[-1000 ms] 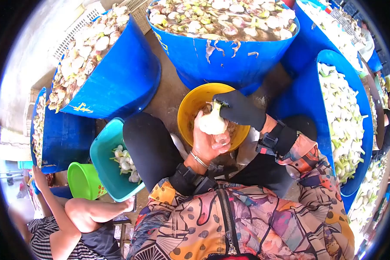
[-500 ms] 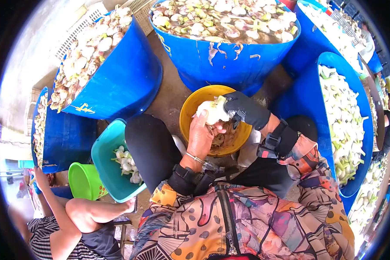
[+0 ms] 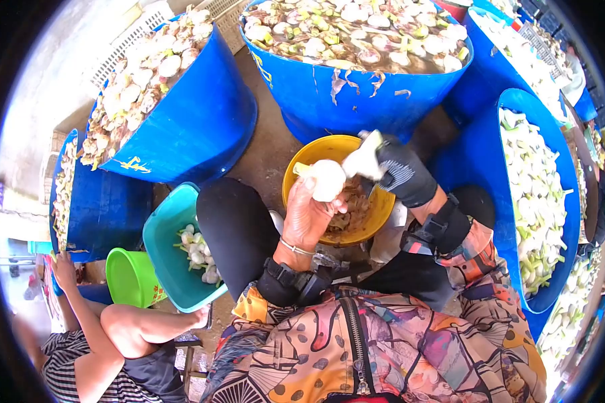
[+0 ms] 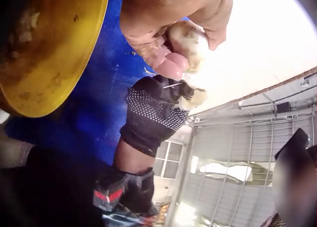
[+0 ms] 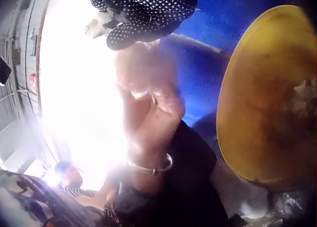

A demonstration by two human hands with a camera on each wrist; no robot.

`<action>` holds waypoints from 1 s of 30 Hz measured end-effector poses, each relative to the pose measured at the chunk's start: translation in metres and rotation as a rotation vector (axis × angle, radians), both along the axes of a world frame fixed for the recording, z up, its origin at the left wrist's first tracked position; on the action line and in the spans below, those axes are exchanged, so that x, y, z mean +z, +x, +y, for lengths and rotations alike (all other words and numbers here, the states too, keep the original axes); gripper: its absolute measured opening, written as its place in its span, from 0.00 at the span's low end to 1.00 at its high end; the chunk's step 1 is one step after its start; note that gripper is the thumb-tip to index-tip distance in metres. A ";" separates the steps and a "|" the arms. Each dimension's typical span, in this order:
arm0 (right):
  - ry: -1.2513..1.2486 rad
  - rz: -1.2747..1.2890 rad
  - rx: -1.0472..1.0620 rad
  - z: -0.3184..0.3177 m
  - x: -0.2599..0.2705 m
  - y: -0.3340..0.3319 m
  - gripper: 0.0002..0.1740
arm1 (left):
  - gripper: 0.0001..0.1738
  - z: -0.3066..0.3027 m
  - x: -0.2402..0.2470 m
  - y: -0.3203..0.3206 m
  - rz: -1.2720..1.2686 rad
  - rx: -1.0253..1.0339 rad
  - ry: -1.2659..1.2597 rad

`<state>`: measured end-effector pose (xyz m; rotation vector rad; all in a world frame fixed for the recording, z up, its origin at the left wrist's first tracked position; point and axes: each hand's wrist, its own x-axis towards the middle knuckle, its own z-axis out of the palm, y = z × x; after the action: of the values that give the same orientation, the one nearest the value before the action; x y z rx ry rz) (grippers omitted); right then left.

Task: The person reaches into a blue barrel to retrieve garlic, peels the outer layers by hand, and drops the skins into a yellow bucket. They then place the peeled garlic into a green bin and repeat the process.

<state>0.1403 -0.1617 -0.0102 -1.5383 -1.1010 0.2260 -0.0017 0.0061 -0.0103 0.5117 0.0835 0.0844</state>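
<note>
My bare left hand (image 3: 304, 220) grips a white garlic bulb (image 3: 328, 180) over the yellow bucket (image 3: 294, 176), its stem end pointing left. Beside it, my right hand (image 3: 408, 176), in a black glove with white dots, pinches a pale flap of garlic skin (image 3: 363, 160). In the left wrist view, brown marks show on the bulb (image 4: 190, 42), and a thin shiny strip (image 4: 172, 85) crosses the glove's fingers. Glare washes out the bulb in the right wrist view. Brownish peelings (image 3: 351, 213) lie inside the bucket.
Large blue tubs of garlic ring the front: one tub (image 3: 356, 94) ahead, another (image 3: 188, 114) at left, one (image 3: 467, 154) at right. A teal basin (image 3: 156, 232) holding garlic bulbs (image 3: 198, 254) and a green bucket (image 3: 126, 281) stand left, near a seated person (image 3: 114, 349).
The right hand has moved off the bulb to the right, taking a flap of pale skin with it. The bulb has turned in the left hand and looks smoother and whiter.
</note>
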 end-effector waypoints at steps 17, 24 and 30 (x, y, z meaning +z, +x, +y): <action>-0.468 -0.487 -0.173 0.025 0.065 -0.027 0.13 | 0.33 0.008 0.013 -0.001 0.065 0.188 0.646; -0.547 -0.745 -0.127 0.020 0.064 -0.028 0.08 | 0.32 0.006 0.000 0.005 0.017 0.232 1.105; -0.487 -0.552 -0.158 0.020 0.057 -0.020 0.07 | 0.35 -0.001 0.012 0.002 0.036 0.140 1.077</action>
<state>0.1204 -0.1419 0.0465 -2.1963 -1.4072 -0.0546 0.0002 0.0055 0.0022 1.5837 0.1052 0.2607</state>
